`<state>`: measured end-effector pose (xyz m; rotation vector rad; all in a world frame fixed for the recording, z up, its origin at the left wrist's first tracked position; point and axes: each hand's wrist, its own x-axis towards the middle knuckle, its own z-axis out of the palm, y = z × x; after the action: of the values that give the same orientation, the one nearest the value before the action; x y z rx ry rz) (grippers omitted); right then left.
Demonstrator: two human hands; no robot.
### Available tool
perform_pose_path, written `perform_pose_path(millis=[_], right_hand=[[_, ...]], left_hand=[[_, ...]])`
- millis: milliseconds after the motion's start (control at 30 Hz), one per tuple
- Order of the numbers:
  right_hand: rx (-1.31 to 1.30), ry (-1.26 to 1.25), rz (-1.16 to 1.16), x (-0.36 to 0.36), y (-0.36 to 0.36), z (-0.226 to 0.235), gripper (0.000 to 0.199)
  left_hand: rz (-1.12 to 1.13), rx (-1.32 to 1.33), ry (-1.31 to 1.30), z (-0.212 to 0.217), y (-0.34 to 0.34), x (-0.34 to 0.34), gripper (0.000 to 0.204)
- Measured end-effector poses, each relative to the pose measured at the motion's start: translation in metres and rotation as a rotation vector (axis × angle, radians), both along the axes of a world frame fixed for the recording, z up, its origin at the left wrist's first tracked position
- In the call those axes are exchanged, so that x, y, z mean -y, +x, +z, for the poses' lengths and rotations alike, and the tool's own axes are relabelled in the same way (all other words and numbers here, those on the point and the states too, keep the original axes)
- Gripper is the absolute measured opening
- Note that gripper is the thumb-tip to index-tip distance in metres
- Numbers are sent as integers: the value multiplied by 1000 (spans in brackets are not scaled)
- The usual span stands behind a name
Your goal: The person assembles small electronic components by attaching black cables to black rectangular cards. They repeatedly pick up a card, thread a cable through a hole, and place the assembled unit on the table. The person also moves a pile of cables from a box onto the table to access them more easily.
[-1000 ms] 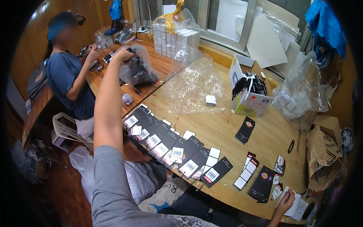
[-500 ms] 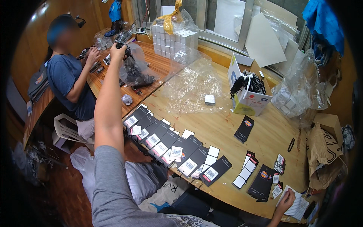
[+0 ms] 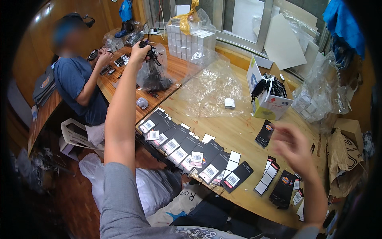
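Observation:
My left hand (image 3: 140, 52), stretched far out over the striped wooden table, is closed around a tangled bunch of black strings (image 3: 152, 55). Just below it stands a clear plastic bag (image 3: 156, 73) with a dark mass inside. My right hand (image 3: 292, 147) is raised over the right part of the pale table, its fingers smeared by motion. Near its fingertips lies a small stack of black hang tags (image 3: 264, 133). Overlapping black hang tags with white barcode labels (image 3: 179, 153) run along the near table edge. Sheets of blank white labels (image 3: 266, 179) and another black tag stack (image 3: 283, 189) lie below my right hand.
An open carton (image 3: 268, 104) holds black strings tied in white. Small white boxes (image 3: 191, 42) are stacked at the back under plastic. Crumpled clear plastic (image 3: 211, 89) covers mid-table. A co-worker in a blue shirt (image 3: 73, 79) sits at left; a paper bag (image 3: 345, 155) stands right.
My right hand has left the white papers at the lower right and risen up over the table. My left hand still grips black strings, more of which now hang loose. The whole view has shifted slightly.

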<state>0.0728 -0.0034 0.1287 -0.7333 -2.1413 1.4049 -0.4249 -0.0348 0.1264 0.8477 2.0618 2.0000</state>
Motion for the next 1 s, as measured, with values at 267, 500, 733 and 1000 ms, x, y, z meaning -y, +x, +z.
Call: perform_pose_path(millis=[267, 500, 733, 1000], right_hand=[[-4, -77, 203, -16, -266, -34, 92], [-378, 96, 112, -21, -375, -61, 89], [-781, -682, 105, -14, -376, -51, 29], [-709, -704, -62, -42, -375, -50, 13]], left_hand=[[-166, 5, 49, -6, 27, 4, 14], [-248, -188, -220, -6, 67, 23, 27], [-201, -852, -925, 13, 86, 20, 46], [-318, -849, -349, 3, 58, 46, 96]])
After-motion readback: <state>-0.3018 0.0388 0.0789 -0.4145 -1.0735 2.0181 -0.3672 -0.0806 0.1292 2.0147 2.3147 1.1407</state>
